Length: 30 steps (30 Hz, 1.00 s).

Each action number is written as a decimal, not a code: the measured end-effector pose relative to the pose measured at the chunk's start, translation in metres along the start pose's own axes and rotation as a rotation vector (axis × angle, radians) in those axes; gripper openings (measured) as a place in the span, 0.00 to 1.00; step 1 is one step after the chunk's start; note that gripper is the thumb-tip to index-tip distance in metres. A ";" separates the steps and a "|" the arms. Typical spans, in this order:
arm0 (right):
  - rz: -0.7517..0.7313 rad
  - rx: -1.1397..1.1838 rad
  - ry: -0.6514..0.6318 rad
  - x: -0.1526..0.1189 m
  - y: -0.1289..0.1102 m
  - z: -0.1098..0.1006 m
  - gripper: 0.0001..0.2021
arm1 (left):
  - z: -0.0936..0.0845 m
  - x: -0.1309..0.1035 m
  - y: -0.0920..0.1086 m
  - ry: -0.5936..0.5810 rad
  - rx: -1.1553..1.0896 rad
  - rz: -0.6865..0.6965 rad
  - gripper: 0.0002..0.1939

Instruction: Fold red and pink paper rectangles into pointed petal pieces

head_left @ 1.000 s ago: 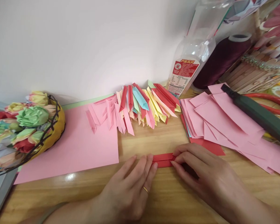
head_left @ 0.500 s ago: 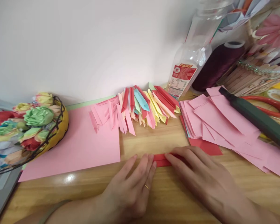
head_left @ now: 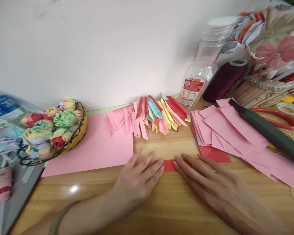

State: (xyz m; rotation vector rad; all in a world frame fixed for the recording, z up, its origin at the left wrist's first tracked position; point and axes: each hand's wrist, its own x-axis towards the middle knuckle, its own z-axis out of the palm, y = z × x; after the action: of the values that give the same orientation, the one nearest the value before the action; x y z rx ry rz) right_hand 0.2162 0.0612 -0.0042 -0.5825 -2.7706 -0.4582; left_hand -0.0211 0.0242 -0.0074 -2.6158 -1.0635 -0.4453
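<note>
Head view: both hands lie low over the wooden tabletop (head_left: 93, 202), and the strip of folded red paper (head_left: 170, 165) sits between them, its ends covered by fingers. Half a second ago a lengthwise seam ran along the strip's upper face; now the short stretch in sight is plain red. Whether the strip was turned over or folded again cannot be told. The right hand (head_left: 209, 181) has flattened, its fingers extended across the strip's right end. The left hand (head_left: 137, 182) has spread its fingers, with the ones nearest the strip resting on its left end. Both hands are open, palms down, apparently pressing rather than pinching; the thumbs are not clear enough to judge. The change suggests a crease being smoothed flat, so the folding looks well along for this piece. Beyond the hands, the heap of folded paper pieces (head_left: 153, 112) and the fanned pink paper rectangles (head_left: 235, 127) remain where they were.
</note>
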 end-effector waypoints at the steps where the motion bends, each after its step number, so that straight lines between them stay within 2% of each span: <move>1: -0.015 -0.002 -0.005 -0.003 0.002 0.000 0.24 | 0.000 -0.001 -0.001 0.000 0.000 -0.003 0.16; 7: -0.067 0.031 -0.022 -0.014 0.015 0.005 0.23 | 0.000 -0.006 -0.004 -0.060 -0.063 -0.017 0.16; 16: -0.128 0.132 -0.056 -0.017 0.027 0.009 0.22 | 0.001 -0.009 -0.011 -0.109 -0.229 -0.072 0.17; 21: -0.159 0.080 -0.006 -0.020 0.028 0.009 0.21 | -0.004 -0.003 -0.007 -0.047 -0.135 -0.008 0.15; 26: -0.191 0.045 0.058 -0.014 0.026 0.001 0.19 | -0.009 0.006 0.000 0.048 0.066 0.190 0.11; 30: -0.185 0.074 0.090 -0.003 0.023 -0.006 0.18 | -0.008 0.013 0.001 0.096 0.085 0.170 0.08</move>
State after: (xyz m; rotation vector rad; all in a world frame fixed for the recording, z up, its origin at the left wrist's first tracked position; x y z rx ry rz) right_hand 0.2300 0.0779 0.0061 -0.2829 -2.7530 -0.4076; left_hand -0.0125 0.0286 0.0049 -2.5555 -0.8050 -0.4703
